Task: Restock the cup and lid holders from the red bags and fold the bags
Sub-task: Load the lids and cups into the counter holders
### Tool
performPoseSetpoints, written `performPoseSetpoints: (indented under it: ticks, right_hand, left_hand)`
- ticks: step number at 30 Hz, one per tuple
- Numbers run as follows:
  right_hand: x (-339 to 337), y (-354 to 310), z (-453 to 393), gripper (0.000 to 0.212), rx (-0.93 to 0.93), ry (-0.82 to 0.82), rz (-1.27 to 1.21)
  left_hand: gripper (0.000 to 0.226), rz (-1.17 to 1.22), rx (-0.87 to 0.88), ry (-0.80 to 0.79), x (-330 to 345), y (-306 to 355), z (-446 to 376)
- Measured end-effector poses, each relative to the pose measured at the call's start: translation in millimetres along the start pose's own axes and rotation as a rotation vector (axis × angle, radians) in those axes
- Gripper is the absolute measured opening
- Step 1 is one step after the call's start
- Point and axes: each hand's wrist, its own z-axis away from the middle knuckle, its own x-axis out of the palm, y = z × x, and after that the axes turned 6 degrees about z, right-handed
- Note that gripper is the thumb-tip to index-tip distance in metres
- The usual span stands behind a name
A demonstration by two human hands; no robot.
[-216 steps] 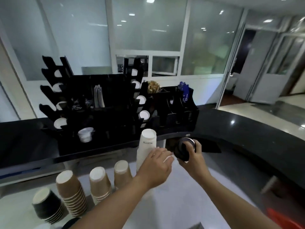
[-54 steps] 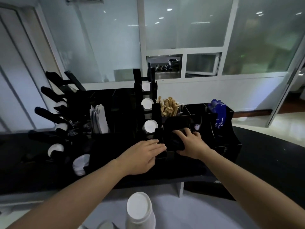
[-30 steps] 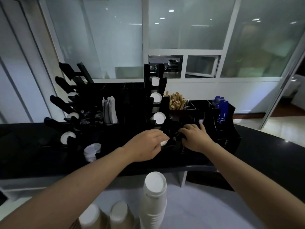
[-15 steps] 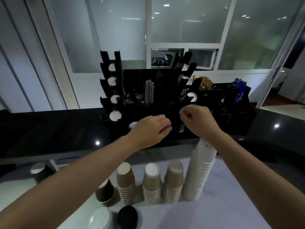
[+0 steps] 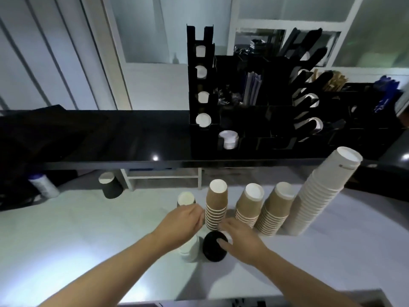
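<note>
Mid-restock. Cup stacks (image 5: 216,208) unloaded beside black lid stack (image 5: 214,249); right hand (image 5: 240,239) grasping it, left hand (image 5: 181,224) grip indeterminate. Bags unseen.

Showing two bare forearms, running from the near edge toward the middle. Wearing no sleeves, both arms being uncovered up to the frame edge. Left hand (image 5: 183,222) and right hand (image 5: 240,238) appearing bare as well: wearing no gloves, rings, watch or wristband. Nothing else of the body showing.
</note>
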Motion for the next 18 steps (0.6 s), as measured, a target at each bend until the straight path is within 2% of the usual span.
performPoseSetpoints:
  ticks: [4, 7, 11, 18]
  right_hand:
    - [57, 3, -1, 0.073, 0.128, -0.189, 0.073]
    - [90, 6, -1, 0.084, 0.197, -0.288, 0.101]
    - [124, 4, -2, 0.087, 0.263, -0.242, 0.087]
    - [148, -1, -9, 0.08, 0.352, -0.14, 0.096]
  left_hand:
    - [0.018, -0.061, -0.028, -0.103, 37, -26, 37]
    - [0.023, -0.1, -0.055, -0.16, 64, -38, 57]
    - [0.03, -0.102, -0.109, -0.212, 88, -46, 75]
    - [0.026, -0.12, -0.086, -0.125, 108, -53, 85]
